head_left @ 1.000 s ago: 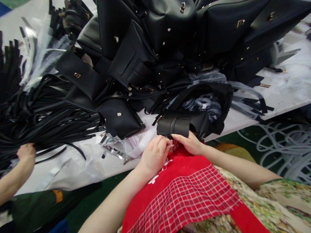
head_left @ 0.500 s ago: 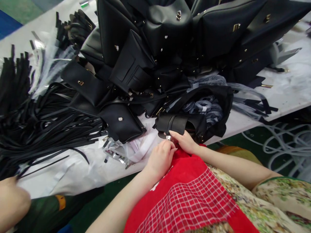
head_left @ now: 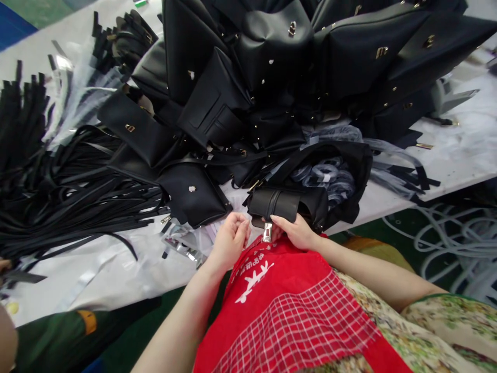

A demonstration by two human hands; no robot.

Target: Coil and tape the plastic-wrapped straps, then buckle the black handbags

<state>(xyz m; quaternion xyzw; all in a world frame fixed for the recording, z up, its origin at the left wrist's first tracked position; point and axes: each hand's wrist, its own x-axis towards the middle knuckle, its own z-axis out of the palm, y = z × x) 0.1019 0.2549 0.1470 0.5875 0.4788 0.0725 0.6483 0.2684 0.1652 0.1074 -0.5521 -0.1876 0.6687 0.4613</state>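
Note:
A black handbag (head_left: 285, 202) lies at the table's front edge, against the red apron. My right hand (head_left: 297, 231) grips its near edge, thumb on top and the other fingers partly hidden beneath. A shiny metal clasp (head_left: 267, 231) hangs from the bag's strap tab beside that thumb. To the left, apart from the bag, my left hand (head_left: 232, 239) is closed with its fingers curled together; whatever may be in it is hidden. Behind the bag, an open black bag (head_left: 359, 166) holds coiled clear tubing (head_left: 328, 173).
Black bags (head_left: 217, 103) are heaped across the back. Piled black straps (head_left: 89, 181) cover the left side, with plastic-wrapped metal pieces (head_left: 182, 243) near the front edge. Pale tubing (head_left: 446, 248) lies below at right. Another person's sleeve (head_left: 50, 336) is at lower left.
My left hand has moved left, away from the clasp, which now shows fully. My right hand stays on the handbag. The other person's hand at left has mostly left the view.

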